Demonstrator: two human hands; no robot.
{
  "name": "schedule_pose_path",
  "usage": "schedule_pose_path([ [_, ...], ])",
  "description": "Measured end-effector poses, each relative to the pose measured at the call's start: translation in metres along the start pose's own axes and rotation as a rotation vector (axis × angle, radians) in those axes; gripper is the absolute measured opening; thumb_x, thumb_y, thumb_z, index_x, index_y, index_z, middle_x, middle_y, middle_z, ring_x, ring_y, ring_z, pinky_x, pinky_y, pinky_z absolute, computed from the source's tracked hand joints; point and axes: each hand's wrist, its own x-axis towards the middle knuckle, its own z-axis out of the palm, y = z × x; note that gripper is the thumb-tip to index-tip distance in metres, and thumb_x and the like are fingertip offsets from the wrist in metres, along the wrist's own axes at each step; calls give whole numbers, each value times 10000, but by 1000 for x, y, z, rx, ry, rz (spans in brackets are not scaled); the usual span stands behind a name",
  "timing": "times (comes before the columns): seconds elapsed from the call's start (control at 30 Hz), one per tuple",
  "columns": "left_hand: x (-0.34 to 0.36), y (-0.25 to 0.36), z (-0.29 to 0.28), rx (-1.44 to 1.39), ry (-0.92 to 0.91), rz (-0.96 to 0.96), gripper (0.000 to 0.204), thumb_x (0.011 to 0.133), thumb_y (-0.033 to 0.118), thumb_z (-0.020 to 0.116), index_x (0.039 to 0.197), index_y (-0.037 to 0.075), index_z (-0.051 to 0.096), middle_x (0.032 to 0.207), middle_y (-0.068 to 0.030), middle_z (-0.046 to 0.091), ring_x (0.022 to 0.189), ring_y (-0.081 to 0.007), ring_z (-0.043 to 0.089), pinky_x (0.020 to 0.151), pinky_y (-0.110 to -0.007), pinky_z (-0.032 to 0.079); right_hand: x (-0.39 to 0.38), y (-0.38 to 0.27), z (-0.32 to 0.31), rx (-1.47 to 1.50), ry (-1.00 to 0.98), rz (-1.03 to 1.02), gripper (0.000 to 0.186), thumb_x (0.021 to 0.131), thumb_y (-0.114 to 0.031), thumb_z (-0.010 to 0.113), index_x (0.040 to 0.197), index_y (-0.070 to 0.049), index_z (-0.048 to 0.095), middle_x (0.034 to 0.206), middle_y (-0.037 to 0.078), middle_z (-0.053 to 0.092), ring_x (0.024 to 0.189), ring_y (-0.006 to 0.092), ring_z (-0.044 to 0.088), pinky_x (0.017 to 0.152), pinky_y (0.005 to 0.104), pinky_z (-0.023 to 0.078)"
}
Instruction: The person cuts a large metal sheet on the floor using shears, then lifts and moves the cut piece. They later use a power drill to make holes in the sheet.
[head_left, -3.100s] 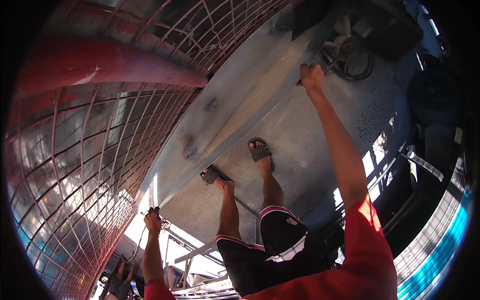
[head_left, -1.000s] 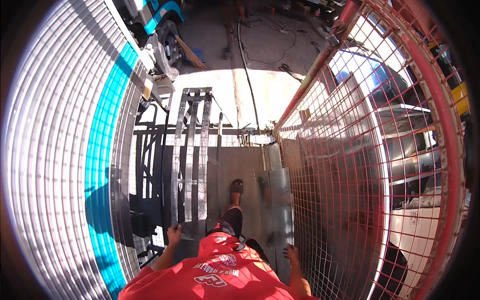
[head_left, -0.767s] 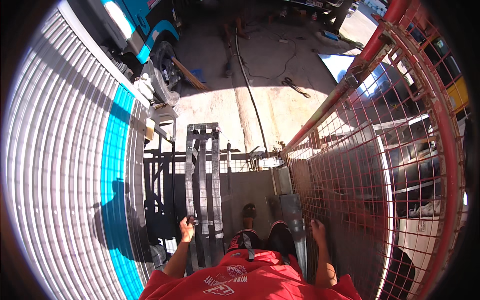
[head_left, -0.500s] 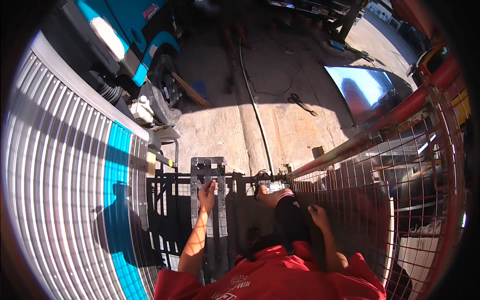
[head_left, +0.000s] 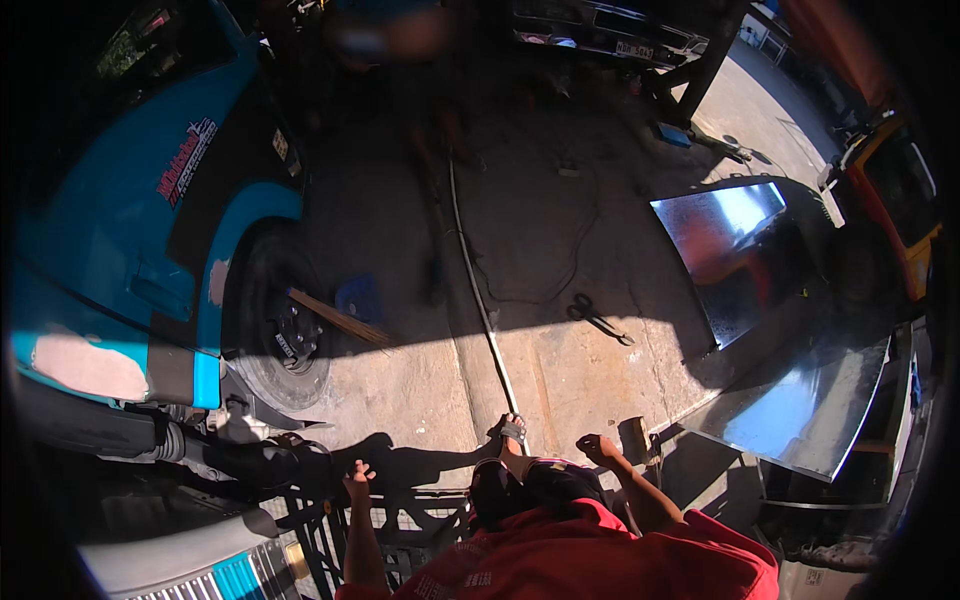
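Note:
My left hand (head_left: 357,476) hangs at the lower left with its fingers slightly apart and nothing in it. My right hand (head_left: 598,448) is lower right of the middle, fingers curled in and nothing seen in them. Neither hand touches anything. One of my feet in a sandal (head_left: 513,432) stands between them, by the near end of a long pale strip (head_left: 466,240) along the floor. Ahead of my right hand a pair of large dark-handled snips (head_left: 598,318) lies on the concrete.
Left stands a teal vehicle (head_left: 90,230) with a dark wheel (head_left: 285,335), a broom (head_left: 335,315) and a blue dustpan (head_left: 358,298). Shiny metal sheets (head_left: 715,245) (head_left: 800,405) lie right. Another person (head_left: 400,60) stands in shade ahead. A thin cable (head_left: 555,295) curves over the floor.
I have stepped forward past the corrugated panel and red mesh, and the teal vehicle is now nearer. My left hand has lowered; my right has swung forward.

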Motion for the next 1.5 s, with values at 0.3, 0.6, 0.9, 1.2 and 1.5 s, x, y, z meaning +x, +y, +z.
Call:
schedule_pose_path([
  [0.3,-17,47,125,552,-388,-466,392,865,339,655,1116,39,633,957,-89,680,872,-294,672,704,-405,530,204,-24,-169,268,99,118,347,860,-384,659,977,-62,716,775,140,703,673,224,678,620,360,522],
  [0.6,265,296,365,732,-341,-75,449,913,460,608,1087,51,669,1024,-91,684,885,-257,659,738,-379,522,326,-105,-267,515,149,543,247,914,-236,596,1042,-48,693,848,75,689,669,149,676,532,273,497],
  [0.9,393,615,782,582,-301,426,632,973,471,531,1444,63,425,1335,-102,574,1070,-225,626,912,-434,498,435,-36,-349,663,-46,975,362,938,-357,608,1168,-80,649,956,91,706,737,190,701,587,325,551],
  [1.2,441,443,1072,499,-707,59,434,958,233,627,1345,60,530,1122,-54,676,968,-148,660,681,-296,535,770,-10,-630,605,289,517,346,979,-294,540,1161,-12,620,917,131,689,793,197,689,626,308,529],
  [1.5,640,445,1258,986,-509,154,624,876,550,633,1257,56,627,1162,-128,669,1071,-234,630,910,-406,483,990,-72,-719,528,234,455,363,986,-270,542,1199,19,596,939,133,678,859,193,661,715,324,512],
])
